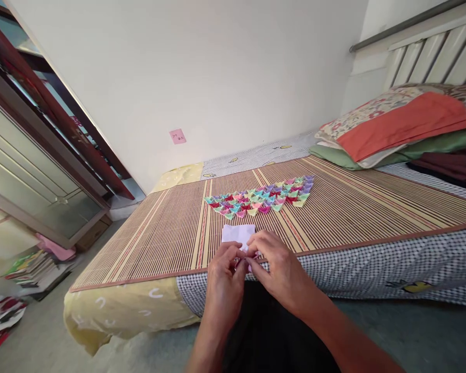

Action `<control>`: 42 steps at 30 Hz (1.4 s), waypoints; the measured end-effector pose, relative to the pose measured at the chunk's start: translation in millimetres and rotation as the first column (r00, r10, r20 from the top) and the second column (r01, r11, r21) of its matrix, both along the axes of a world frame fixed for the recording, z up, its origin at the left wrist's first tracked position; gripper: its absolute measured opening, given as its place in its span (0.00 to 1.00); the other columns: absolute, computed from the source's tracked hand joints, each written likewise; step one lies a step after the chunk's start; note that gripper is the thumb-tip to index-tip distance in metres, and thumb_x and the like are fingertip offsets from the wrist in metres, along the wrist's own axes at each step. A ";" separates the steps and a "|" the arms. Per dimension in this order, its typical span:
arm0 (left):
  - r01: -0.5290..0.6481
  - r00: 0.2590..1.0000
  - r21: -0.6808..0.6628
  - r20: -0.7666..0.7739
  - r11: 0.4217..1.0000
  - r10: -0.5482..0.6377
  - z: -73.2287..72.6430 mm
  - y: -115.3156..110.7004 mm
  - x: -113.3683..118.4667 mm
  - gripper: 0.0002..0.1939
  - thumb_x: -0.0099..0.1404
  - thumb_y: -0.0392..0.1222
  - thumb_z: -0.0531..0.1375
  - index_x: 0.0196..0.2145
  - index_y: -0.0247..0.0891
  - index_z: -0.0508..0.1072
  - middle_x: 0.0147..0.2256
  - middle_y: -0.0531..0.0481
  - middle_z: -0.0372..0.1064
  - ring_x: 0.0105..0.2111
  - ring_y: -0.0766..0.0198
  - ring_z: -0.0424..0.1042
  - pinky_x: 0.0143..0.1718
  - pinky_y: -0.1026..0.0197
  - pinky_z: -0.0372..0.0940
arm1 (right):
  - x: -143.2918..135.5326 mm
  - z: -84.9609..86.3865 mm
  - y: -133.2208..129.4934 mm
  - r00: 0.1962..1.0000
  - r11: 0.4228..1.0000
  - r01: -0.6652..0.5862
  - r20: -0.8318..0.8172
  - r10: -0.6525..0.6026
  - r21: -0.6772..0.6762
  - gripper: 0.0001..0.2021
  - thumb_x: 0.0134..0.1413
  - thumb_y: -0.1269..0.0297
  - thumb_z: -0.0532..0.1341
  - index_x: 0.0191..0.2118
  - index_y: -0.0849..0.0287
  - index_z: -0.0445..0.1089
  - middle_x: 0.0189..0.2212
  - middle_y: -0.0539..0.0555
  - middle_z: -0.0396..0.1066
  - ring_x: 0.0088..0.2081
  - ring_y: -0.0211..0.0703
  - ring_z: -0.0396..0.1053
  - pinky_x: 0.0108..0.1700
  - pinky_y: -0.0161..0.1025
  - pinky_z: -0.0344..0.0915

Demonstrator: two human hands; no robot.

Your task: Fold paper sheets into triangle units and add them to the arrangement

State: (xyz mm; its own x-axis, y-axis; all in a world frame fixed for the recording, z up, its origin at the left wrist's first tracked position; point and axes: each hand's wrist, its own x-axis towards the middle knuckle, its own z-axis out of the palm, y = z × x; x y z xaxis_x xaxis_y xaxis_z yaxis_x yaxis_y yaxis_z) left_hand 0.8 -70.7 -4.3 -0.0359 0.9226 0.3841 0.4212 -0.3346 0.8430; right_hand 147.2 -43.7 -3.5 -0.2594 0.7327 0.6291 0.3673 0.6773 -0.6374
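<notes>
Close to the bed's front edge, the fingertips of my left hand (226, 269) and my right hand (275, 261) meet in a pinch. Between them is a small pinkish-purple piece of paper (249, 267), mostly hidden by the fingers, so its shape is unclear. Just beyond my hands a pale lavender-white sheet of paper (237, 234) with crease marks lies flat on the striped mat (159, 233). Farther back, many small folded paper pieces (264, 197) in pink, red, green, yellow, purple and blue stand in close rows.
A checked and yellow bedsheet (132, 305) hangs over the bed's front side. At the right are an orange and floral pillow (407, 124) and dark folded cloth (450, 168). A white wall (202, 72) rises behind. On the left floor sits a stack of books (31, 269) near a glass-panelled door (42, 176).
</notes>
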 end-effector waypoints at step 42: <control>-0.140 0.948 0.266 -0.243 0.954 0.206 -16.4 5.5 12.7 0.12 0.70 0.27 0.53 0.38 0.41 0.74 0.42 0.47 0.73 0.38 0.60 0.76 0.38 0.60 0.70 | -11.9 2.8 0.6 0.854 0.964 0.254 0.486 -0.187 -0.075 0.10 0.61 0.82 0.61 0.36 0.58 0.70 0.34 0.55 0.77 0.31 0.46 0.76 0.30 0.38 0.57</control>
State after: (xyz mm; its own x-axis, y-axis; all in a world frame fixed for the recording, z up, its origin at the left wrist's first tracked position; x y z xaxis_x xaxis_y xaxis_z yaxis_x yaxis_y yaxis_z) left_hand 13.5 -65.2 -20.7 -0.0528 0.7886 0.6126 0.6873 -0.4164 0.5953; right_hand 135.3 -43.2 -0.8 -0.3217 0.8729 0.3669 0.7754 0.4653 -0.4269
